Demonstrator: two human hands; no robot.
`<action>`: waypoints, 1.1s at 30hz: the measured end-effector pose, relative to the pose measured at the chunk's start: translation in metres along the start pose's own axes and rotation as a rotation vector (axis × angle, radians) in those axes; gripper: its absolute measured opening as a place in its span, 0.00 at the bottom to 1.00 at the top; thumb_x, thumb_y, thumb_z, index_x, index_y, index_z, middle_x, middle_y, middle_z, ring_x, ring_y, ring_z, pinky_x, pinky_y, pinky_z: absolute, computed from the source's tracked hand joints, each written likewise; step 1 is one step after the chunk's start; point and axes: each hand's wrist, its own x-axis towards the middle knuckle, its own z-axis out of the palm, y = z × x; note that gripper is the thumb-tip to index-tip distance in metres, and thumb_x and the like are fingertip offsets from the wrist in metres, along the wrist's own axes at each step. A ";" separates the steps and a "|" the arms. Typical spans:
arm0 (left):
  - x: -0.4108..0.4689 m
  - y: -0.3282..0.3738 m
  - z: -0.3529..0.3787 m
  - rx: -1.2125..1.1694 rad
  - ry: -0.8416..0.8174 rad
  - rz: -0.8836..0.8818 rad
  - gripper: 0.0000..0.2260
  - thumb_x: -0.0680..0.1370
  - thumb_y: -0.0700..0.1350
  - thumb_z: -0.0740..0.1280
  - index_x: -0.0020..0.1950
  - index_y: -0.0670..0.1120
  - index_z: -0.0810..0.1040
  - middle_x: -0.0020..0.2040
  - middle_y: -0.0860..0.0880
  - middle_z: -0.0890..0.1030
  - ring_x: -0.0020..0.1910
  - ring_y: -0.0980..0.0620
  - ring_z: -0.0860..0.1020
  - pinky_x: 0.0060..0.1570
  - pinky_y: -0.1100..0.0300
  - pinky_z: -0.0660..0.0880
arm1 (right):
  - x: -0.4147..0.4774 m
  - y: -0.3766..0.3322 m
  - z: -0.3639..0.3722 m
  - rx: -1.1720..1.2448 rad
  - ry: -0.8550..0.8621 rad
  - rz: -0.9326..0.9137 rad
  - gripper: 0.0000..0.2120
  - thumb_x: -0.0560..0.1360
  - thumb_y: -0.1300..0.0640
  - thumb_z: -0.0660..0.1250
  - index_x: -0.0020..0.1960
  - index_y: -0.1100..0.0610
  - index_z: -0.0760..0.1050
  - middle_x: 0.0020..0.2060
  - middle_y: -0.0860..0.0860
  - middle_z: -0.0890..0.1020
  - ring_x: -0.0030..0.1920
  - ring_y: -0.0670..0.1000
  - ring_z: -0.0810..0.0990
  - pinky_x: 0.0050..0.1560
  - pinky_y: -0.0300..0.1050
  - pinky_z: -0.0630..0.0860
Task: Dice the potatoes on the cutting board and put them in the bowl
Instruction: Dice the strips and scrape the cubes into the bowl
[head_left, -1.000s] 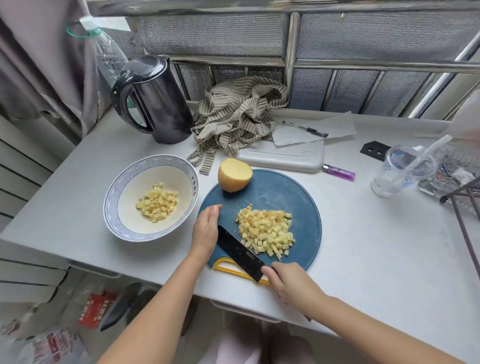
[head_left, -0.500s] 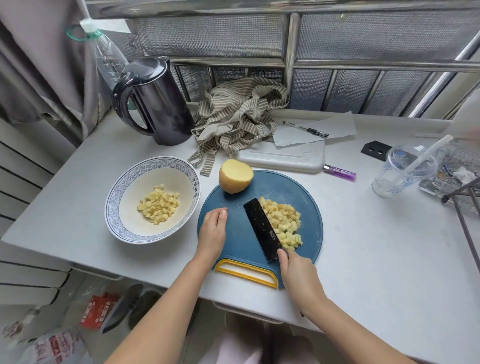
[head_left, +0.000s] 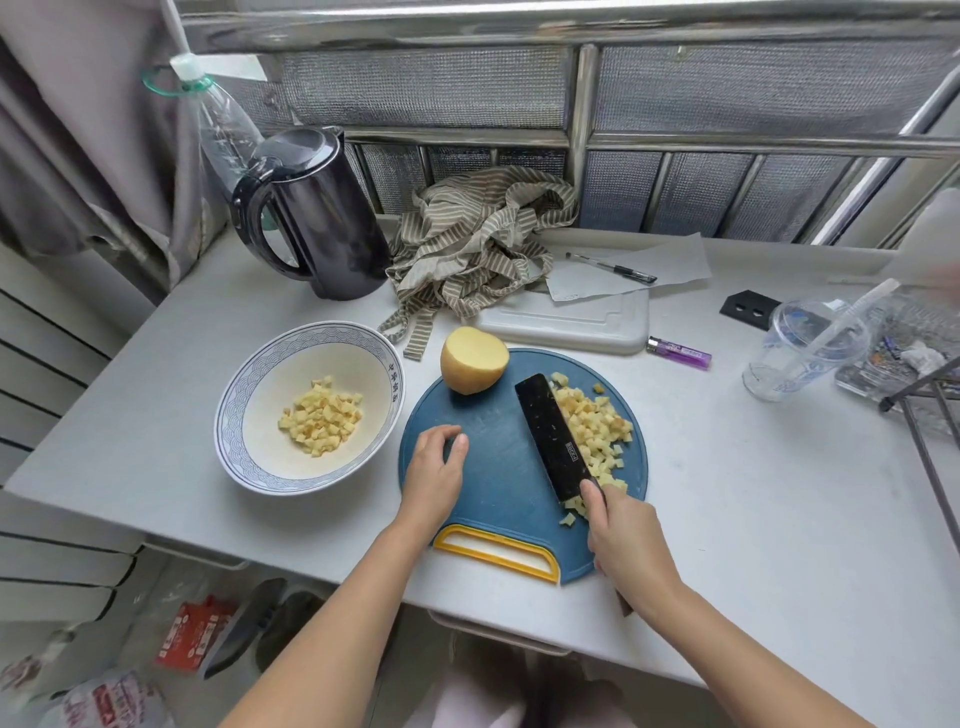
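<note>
On the grey table (head_left: 727, 519), my right hand (head_left: 623, 540) grips the knife (head_left: 550, 436), blade lying lengthwise against the left side of the diced potato (head_left: 597, 421) on the cutting board (head_left: 493, 493). The bowl (head_left: 280, 374) sits farther left, past my relaxed, empty left hand (head_left: 434, 473).

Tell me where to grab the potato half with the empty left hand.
Best pinch the potato half across its rounded flanks, from above and the left: the left hand holds nothing, while the knife lies to its right.
</note>
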 end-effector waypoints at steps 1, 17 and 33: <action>0.001 -0.001 0.000 0.024 -0.005 0.007 0.14 0.82 0.47 0.59 0.65 0.44 0.73 0.63 0.49 0.72 0.58 0.59 0.69 0.59 0.66 0.62 | -0.005 0.000 -0.001 -0.003 -0.023 -0.026 0.17 0.83 0.46 0.54 0.39 0.52 0.71 0.32 0.51 0.78 0.34 0.54 0.78 0.37 0.51 0.76; 0.009 0.027 0.035 -0.076 -0.038 0.074 0.18 0.82 0.48 0.59 0.72 0.46 0.68 0.68 0.49 0.70 0.67 0.54 0.68 0.66 0.63 0.61 | -0.022 0.025 -0.044 0.345 0.011 0.111 0.23 0.83 0.50 0.54 0.37 0.63 0.71 0.23 0.53 0.75 0.22 0.51 0.72 0.25 0.44 0.71; 0.006 0.066 0.116 -0.134 -0.045 0.121 0.27 0.83 0.50 0.57 0.78 0.46 0.51 0.78 0.48 0.52 0.77 0.53 0.48 0.74 0.59 0.46 | -0.011 0.038 -0.035 0.294 0.066 0.357 0.27 0.84 0.47 0.50 0.37 0.64 0.71 0.23 0.56 0.76 0.20 0.53 0.74 0.23 0.45 0.74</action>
